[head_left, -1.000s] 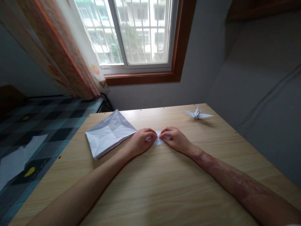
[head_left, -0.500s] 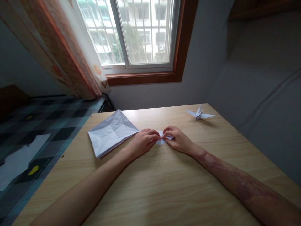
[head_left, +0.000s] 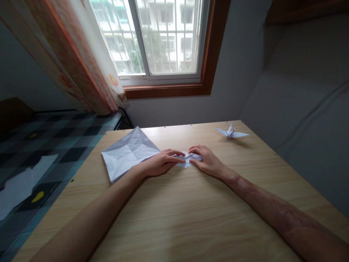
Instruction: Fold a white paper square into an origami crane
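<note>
A small piece of folded white paper (head_left: 187,160) lies flat on the wooden table between my two hands. My left hand (head_left: 163,161) rests on its left end, thumb and fingers stretched out and apart. At the right end, my right hand (head_left: 206,160) touches the paper with its thumb on the near side and its fingers on the far side, a gap between them. My palms cover both ends of the paper. Close to my left hand lies a larger creased white sheet stack (head_left: 131,153), partly behind my left wrist.
A folded paper crane (head_left: 231,133) stands near the table's back right corner. The wooden table (head_left: 174,211) sits below a window (head_left: 169,40). To the left is a bed with a checked cover (head_left: 73,127), with a torn white paper (head_left: 27,182) on it.
My fingertips, pinched together at the middle of the folded paper before, have spread apart towards its two ends, and more of the paper shows. My left forearm has shifted slightly left.
</note>
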